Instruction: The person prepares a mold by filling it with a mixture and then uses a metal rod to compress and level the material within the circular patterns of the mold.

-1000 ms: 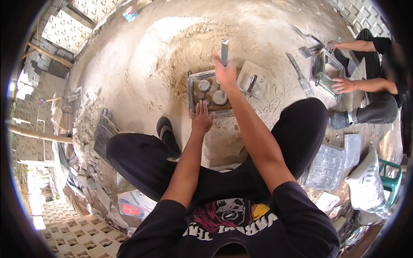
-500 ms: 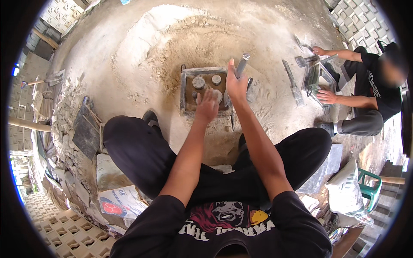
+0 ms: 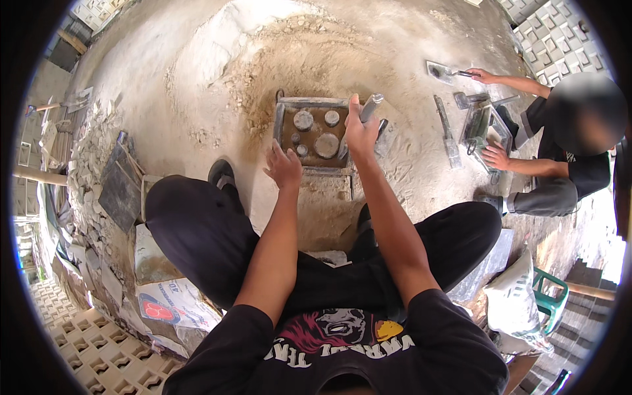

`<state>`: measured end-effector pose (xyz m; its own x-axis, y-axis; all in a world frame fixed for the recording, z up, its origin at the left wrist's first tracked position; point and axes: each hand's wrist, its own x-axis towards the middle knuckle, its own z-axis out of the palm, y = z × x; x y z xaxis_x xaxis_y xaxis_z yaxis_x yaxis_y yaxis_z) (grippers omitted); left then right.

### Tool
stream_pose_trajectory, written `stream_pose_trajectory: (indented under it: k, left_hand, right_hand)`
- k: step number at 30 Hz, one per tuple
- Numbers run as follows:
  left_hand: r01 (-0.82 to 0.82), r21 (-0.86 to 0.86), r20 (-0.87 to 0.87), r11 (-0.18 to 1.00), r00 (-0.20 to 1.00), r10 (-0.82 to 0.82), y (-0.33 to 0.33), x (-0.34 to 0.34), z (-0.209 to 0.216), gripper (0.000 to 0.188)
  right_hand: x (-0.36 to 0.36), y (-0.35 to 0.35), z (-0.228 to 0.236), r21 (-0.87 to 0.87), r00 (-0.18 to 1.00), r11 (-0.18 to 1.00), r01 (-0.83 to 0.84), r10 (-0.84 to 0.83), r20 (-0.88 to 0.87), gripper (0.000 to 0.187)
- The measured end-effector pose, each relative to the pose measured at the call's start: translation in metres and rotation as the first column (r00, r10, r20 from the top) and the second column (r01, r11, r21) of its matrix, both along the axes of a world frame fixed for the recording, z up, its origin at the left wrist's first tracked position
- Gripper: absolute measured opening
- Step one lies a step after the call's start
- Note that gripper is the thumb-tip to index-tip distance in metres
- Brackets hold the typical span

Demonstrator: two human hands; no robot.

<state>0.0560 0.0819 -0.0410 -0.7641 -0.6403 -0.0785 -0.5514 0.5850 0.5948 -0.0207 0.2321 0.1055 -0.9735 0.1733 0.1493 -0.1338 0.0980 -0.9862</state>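
Right hand grips the rod right of the frame; left hand, fingers spread, best placed clear!

Right hand gripping rod (grey), frame

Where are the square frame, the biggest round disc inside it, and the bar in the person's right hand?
Square frame point(image 3: 316, 102): head view, on its far rim.
Biggest round disc point(image 3: 326, 145): head view, on the middle of its pale top.
Bar point(image 3: 371, 107): head view, on its bare upper part.
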Motion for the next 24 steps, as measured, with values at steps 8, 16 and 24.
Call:
stream_pose_trajectory:
  k: [8, 16, 24]
  left_hand:
    - [-0.062, 0.068, 0.028, 0.996, 0.998, 0.06, 0.004, -0.004, 0.009, 0.061]
    - [-0.057, 0.145, 0.019, 0.988, 0.998, 0.055, 0.0, -0.003, 0.013, 0.059]
    - [0.002, 0.117, -0.002, 0.993, 1.0, -0.002, 0.004, -0.001, 0.014, 0.058]
  right_hand:
    - [-0.008, 0.004, -0.004, -0.158, 0.999, 0.987, 0.022, -0.017, 0.033, 0.043]
    - [-0.035, 0.014, -0.021, -0.087, 0.997, 0.994, -0.059, 0.064, 0.048, 0.042]
    - [-0.068, 0.021, -0.042, 0.023, 1.0, 1.0, -0.02, 0.02, 0.002, 0.042]
